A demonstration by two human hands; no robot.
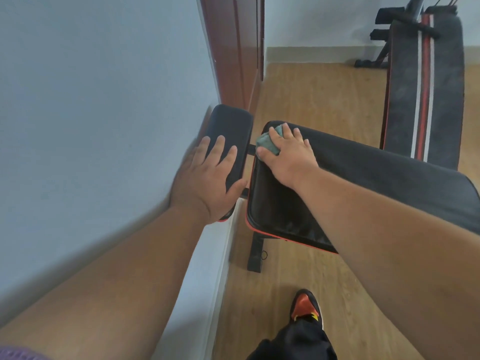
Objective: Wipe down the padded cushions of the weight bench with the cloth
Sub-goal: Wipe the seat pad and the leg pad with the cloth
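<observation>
On the small black cushion (231, 131) at the left, beside the pale wall (91, 100), your left hand (207, 178) lies flat, fingers straight and spread, palm pressing the pad's near part and holding nothing. Just right of it, across a narrow gap bridged by a dark frame bar (251, 149), sits the large black cushion (376, 183) of the weight bench, edged in red along its near rim. Your right hand (285, 154) rests at this cushion's far left corner, fingers curved over the green cloth (267, 141), pressing it against the padding; the thumb lies along the cloth's near side. Most of the cloth is covered by the hand, with a bunched part showing beyond the fingers at the cushion's edge. Your right forearm crosses the cushion from the near right.

Below the large cushion a black leg (255, 255) of the bench stands on the wooden floor (324, 94). Farther off to the right, a second bench (426, 87) with a red and white stripe lies well apart from the hands. Near the lower edge, your foot wears a red and black shoe (306, 307). A reddish-brown door (233, 48) stands at the far end of the wall.
</observation>
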